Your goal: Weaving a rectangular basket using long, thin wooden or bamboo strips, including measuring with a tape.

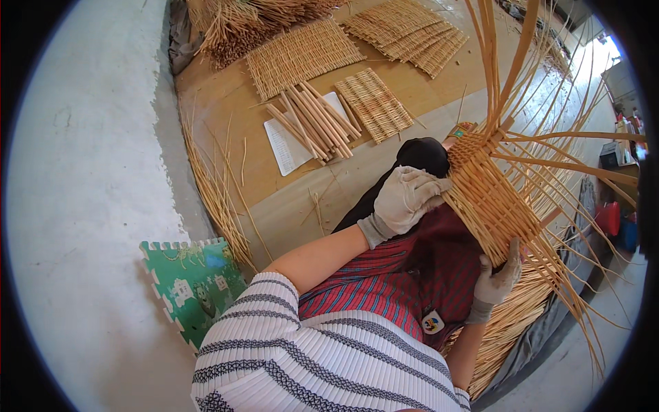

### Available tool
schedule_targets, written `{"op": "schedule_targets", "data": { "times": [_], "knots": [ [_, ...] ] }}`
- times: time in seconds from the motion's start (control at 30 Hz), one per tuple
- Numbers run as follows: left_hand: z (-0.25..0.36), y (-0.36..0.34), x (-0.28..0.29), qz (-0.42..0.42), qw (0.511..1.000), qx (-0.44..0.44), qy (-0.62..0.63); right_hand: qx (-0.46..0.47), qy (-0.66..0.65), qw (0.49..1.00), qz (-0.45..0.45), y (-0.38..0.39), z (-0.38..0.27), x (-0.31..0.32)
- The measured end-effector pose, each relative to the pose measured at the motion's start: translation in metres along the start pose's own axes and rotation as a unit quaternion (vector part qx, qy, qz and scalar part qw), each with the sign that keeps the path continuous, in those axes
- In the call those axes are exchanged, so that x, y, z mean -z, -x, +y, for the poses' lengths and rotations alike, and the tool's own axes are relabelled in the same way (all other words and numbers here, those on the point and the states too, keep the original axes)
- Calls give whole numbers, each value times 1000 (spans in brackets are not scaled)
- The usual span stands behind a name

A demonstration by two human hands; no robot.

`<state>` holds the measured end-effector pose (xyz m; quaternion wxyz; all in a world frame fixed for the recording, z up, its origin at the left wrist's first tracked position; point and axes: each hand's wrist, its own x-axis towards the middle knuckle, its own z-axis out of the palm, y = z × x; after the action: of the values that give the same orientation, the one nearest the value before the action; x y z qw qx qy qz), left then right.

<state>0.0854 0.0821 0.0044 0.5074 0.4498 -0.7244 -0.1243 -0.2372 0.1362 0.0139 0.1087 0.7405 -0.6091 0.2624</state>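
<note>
A partly woven wicker piece [494, 199] rests over my lap on a red striped cloth [357, 281], with long loose strands and thicker rods fanning out from its top and right side. My gloved left hand [405, 199] is closed on its upper left edge. My gloved right hand [500, 278] grips its lower end near the right, some fingertips hidden behind the weave. My black-clad knee [422, 154] is just left of the piece.
Several woven mats [302, 58] lie on a board beside bundled strands [233, 27]. Short wooden dowels [316, 123] sit on a white sheet [281, 151]. A white wall [89, 172] and green foam mat [185, 295] are left. Long willow strands [518, 323] lie at right.
</note>
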Motion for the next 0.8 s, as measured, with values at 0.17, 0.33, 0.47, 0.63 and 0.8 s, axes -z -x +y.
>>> {"op": "schedule_targets", "data": {
  "times": [0.17, 0.33, 0.47, 0.63, 0.8],
  "knots": [
    [-2, 1, 0, -5, 1000, 1, 0, -2, -13, 1000, 3, 1, 0, -2],
    [0, 2, -1, -19, 1000, 18, -16, -32, -37, 999, -18, 2, -4, 4],
    [4, -3, -2, -7, 999, -3, -33, -33, -25, 999, 3, -1, -9, 9],
    [9, -9, -3, -11, 1000, -2, -3, -56, -30, 998, 2, -3, -7, 10],
    [8, -2, -8, -10, 999, 10, -48, -79, -46, 996, -23, 0, -3, 3]
  ]
}}
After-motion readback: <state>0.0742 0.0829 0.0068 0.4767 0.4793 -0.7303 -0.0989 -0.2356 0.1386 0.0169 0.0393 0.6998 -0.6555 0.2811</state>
